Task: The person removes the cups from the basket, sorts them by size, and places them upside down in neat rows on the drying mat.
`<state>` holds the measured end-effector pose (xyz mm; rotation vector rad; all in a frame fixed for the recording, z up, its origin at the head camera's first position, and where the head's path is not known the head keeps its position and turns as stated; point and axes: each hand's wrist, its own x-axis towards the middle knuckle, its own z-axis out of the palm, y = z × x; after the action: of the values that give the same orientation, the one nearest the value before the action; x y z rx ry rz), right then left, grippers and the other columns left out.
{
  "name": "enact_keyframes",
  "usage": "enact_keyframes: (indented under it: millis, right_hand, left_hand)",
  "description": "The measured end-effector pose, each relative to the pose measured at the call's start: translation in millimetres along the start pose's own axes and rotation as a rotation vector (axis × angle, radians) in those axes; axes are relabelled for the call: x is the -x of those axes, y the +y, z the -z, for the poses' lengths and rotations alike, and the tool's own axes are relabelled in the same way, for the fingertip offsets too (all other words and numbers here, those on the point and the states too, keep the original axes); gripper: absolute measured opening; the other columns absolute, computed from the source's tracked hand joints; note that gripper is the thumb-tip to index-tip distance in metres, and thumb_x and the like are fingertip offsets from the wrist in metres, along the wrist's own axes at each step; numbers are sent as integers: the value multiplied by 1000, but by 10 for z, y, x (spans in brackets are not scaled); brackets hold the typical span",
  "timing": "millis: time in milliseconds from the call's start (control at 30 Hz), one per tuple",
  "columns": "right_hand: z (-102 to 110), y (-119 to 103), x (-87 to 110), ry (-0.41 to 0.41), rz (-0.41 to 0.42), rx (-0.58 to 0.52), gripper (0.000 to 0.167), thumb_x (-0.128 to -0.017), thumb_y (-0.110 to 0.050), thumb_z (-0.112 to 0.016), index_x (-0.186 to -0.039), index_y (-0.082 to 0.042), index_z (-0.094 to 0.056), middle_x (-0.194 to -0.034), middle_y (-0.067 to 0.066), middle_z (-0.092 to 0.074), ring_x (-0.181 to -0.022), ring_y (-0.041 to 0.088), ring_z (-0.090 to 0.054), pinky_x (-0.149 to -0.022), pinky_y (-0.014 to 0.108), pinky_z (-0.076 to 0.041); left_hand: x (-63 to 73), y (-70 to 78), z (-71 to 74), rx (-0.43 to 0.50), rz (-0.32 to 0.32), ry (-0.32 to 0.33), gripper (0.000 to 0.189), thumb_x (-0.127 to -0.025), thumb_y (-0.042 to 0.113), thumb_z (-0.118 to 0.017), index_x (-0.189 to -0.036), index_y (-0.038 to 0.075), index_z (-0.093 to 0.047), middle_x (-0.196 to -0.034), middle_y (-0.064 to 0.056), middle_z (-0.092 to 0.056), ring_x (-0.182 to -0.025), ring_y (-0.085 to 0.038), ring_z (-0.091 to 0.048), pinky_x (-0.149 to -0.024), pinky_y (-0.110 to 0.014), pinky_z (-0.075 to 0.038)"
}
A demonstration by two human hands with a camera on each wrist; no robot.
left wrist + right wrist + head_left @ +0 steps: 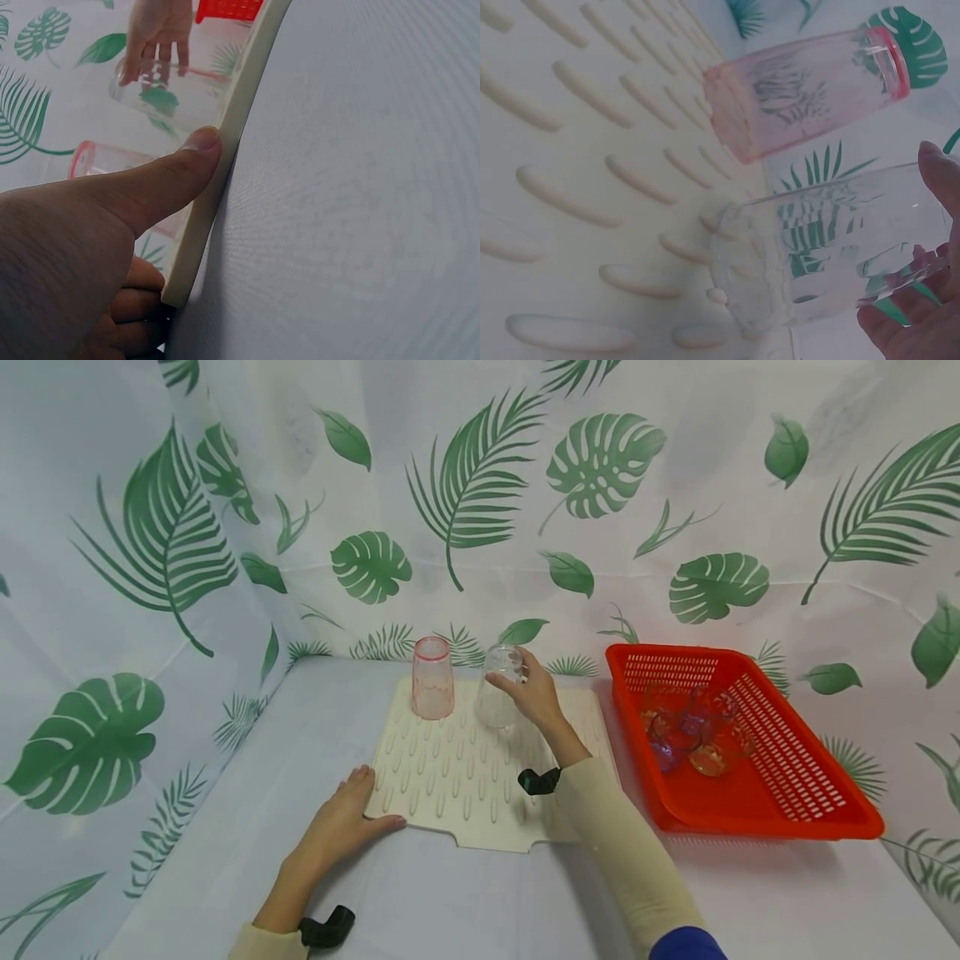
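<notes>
My right hand [536,693] holds a clear drinking glass [495,706] near its top, thumb on one side and fingers on the other. The glass's wider end is down at the cream ridged draining board [442,777]; in the right wrist view its lower end [742,262] meets the ridges. Left of it a pink-tinted glass [432,689] stands on the board, narrower end up. My left hand [337,822] is at the board's near left corner. In the left wrist view its thumb [180,169] touches the front edge, and the other fingers lie along the side, partly hidden.
A red plastic basket [765,814] stands right of the board, with several clear and coloured glass pieces [697,735] inside. The board lies on a pale tabletop [247,810]. Behind hangs a white sheet [300,502] printed with green leaves.
</notes>
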<state>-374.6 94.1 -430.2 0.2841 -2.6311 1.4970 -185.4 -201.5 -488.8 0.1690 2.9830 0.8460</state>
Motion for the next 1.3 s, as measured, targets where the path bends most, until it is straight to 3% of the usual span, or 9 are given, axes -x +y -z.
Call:
enact_keyframes:
  millis: [267, 467, 900, 1133, 1300]
  right_hand:
    - [70, -27, 9, -30, -27, 28, 93, -88, -47, -75, -157, -9, -27, -152, 17, -47, -140, 37, -46, -111, 55, -45]
    - [177, -54, 70, 1, -10, 16, 97, -88, -44, -75, -159, -4, -21, -157, 19, -40, -146, 36, -40, -118, 52, -38]
    - [436, -245, 412, 49, 48, 4, 90, -91, -41, -72, -158, -5, -24, -160, 13, -39, -149, 30, -36, -122, 46, -33]
    - [572, -346, 622, 84, 78, 84, 88, -90, -44, -72, -158, -10, -28, -161, 10, -39, -148, 33, -38, -116, 57, -38]
    - [669, -405, 760, 124, 140, 130, 86, -89, -40, -74, -157, -8, -31, -159, 13, -41, -145, 35, -42, -114, 57, -40]
  left_hand:
    - [-24, 13, -25, 1, -8, 2, 102, -84, 54, -75, -150, -12, -34, -157, -33, -31, -148, -49, -27, -122, -60, -26]
    - [-42, 17, -42, -4, -19, 2, 102, -84, 55, -75, -149, -12, -34, -157, -33, -32, -149, -47, -27, -122, -59, -26]
    - [-9, -15, -37, 7, -20, 2, 103, -84, 55, -74, -149, -13, -33, -157, -33, -31, -150, -47, -25, -123, -59, -24]
    - [-7, -36, -46, 10, -5, -3, 104, -84, 56, -74, -150, -13, -32, -158, -33, -30, -150, -48, -24, -123, -59, -24]
    - [-14, -52, -46, 7, 2, -6, 106, -84, 58, -74, -150, -13, -31, -158, -32, -29, -150, -47, -24, -123, -59, -23]
